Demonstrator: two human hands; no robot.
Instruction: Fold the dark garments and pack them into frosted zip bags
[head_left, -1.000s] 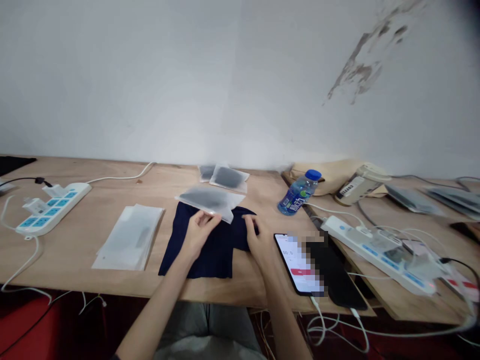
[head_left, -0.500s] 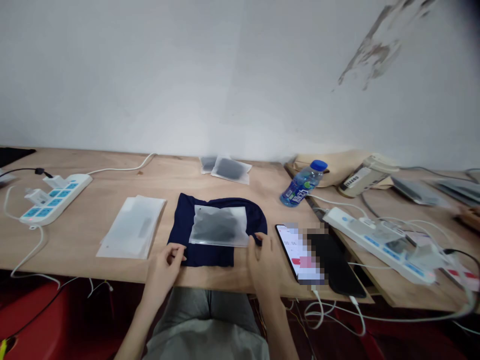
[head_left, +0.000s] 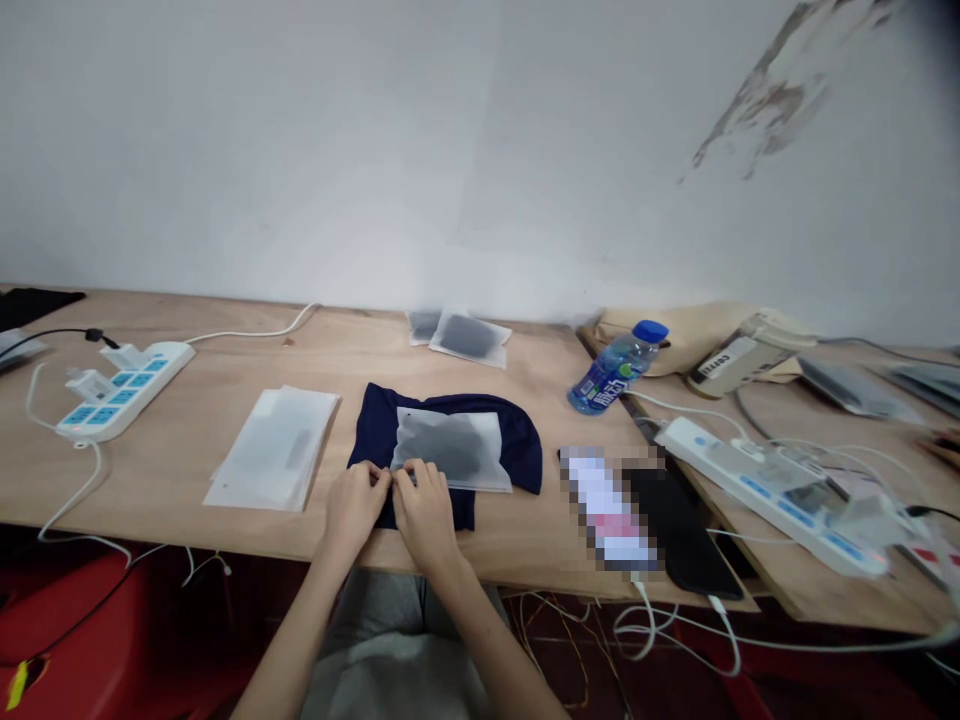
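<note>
Seemingly, left hand (head_left: 355, 505) and right hand (head_left: 424, 512) pinch the near corner of the frosted bag (head_left: 454, 450) lying beyond.

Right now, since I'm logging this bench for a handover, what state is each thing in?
navy garment: flat on the table, partly under the bag.
frosted bag: flat on the garment, something dark inside.
left hand: fingertips at the bag's near left corner; grip unclear.
right hand: fingertips at the same spot.
water bottle: on its side, capped.
phone: screen lit.
stack of bags: flat, apart from the hands.
</note>
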